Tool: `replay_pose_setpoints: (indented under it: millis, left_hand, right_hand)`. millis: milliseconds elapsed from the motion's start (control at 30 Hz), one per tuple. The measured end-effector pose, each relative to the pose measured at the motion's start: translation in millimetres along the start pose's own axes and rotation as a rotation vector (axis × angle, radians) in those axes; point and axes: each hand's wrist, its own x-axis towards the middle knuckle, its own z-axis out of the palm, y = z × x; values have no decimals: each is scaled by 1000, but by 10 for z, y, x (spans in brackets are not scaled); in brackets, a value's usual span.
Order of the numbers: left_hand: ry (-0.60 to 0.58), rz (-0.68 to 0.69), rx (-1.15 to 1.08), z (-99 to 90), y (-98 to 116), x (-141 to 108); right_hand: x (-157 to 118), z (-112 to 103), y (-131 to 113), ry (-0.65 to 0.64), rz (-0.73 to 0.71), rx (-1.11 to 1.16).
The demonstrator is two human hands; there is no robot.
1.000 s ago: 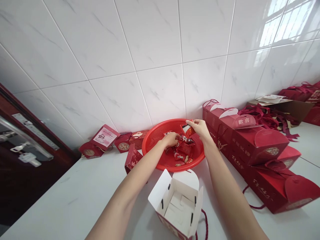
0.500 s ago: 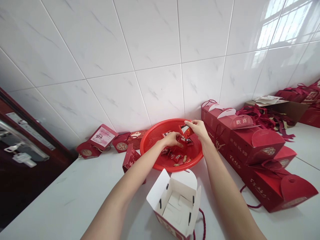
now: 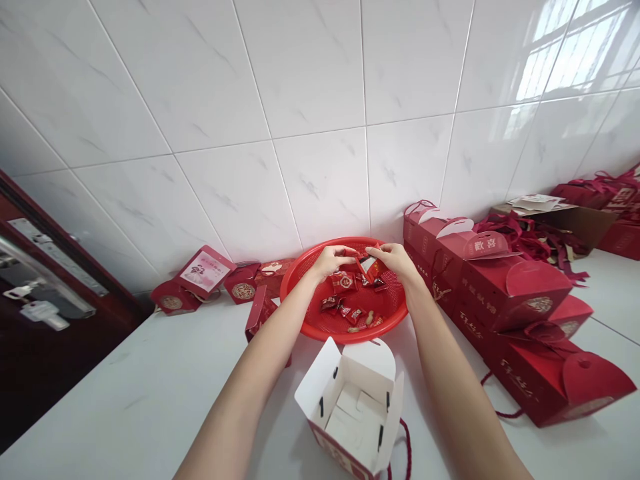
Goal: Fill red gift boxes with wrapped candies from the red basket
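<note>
Over the red plastic basket (image 3: pixel 345 337), my right hand (image 3: pixel 396 260) pinches a small red wrapped packet (image 3: pixel 369 267) with a pale patch. My left hand (image 3: pixel 331 261) is close beside it, thumb and fingers closed on a red wrapper; whether this is the same packet or a second one I cannot tell. Inside the basket lie several red-wrapped sweets (image 3: pixel 344 283) and a few peanuts (image 3: pixel 369 318). Nearer to me, between my forearms, stands a gift box (image 3: pixel 350 413) with its white flaps up and nothing but its folded bottom inside.
Stacked red gift boxes (image 3: pixel 500 293) line the right side. Behind them a carton (image 3: pixel 580 227) holds dark red ribbons. Smaller red boxes (image 3: pixel 243 283) and a pink card (image 3: pixel 206 270) sit along the tiled wall at left. A dark door (image 3: pixel 45 320) with keys is at far left.
My left hand has risen from among the sweets and come up beside my right hand, now gripping a red wrapper. My right hand still holds its packet, shifted slightly toward the left.
</note>
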Motion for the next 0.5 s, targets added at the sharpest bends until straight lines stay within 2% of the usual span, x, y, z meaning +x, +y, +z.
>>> replay_pose_setpoints:
  millis: [167, 500]
  left_hand:
    - [40, -15, -114, 2, 53, -27]
    - [60, -91, -311, 2, 83, 3]
  right_hand:
    - [-98, -5, -101, -96, -5, 85]
    - [-135, -21, -162, -170, -32, 247]
